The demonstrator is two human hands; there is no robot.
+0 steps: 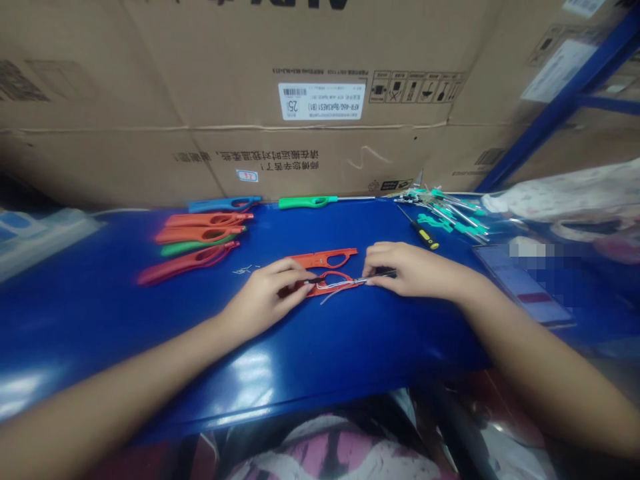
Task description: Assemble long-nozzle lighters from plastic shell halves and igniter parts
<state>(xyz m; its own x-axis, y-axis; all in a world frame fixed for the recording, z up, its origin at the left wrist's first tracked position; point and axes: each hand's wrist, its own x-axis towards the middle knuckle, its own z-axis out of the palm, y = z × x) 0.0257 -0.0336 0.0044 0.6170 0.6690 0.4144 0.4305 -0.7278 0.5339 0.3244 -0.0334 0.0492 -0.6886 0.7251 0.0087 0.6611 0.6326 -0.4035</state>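
The blue table [325, 353] lay bare near me; plastic shells [200, 237] crowded past my left hand [265, 297], a screwdriver [425, 235] past my right hand [415, 270].

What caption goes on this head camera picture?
Left hand steadies an orange shell while right hand pinches its wires, on a blue table.
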